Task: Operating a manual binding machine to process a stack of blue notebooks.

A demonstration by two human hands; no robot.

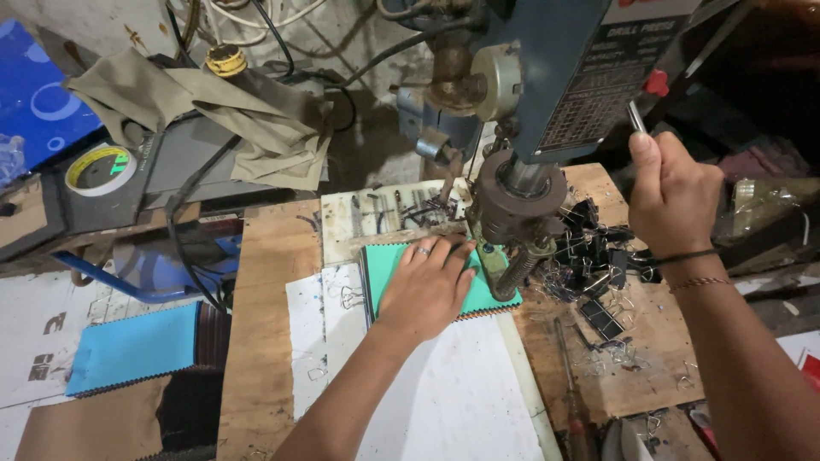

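My left hand (pixel 427 286) lies flat, fingers spread, pressing down on a teal stack of fabric swatches (pixel 384 260) under the drill press chuck (pixel 519 198). A ring shows on one finger. A drill bit (pixel 517 269) wrapped in metal shavings stands just right of my fingertips, at the stack's edge. My right hand (pixel 670 196) is raised at the right of the blue-grey drill press head (pixel 564 77), closed around its thin metal feed lever (pixel 636 117) below a red knob.
Black binder clips (pixel 598 248) and wire clip handles litter the wooden board (pixel 265 341) right of the drill. A screwdriver (pixel 572 384) lies near the front. At left sit another teal swatch stack (pixel 137 346), a tape roll (pixel 101 169) and crumpled khaki cloth (pixel 256 119).
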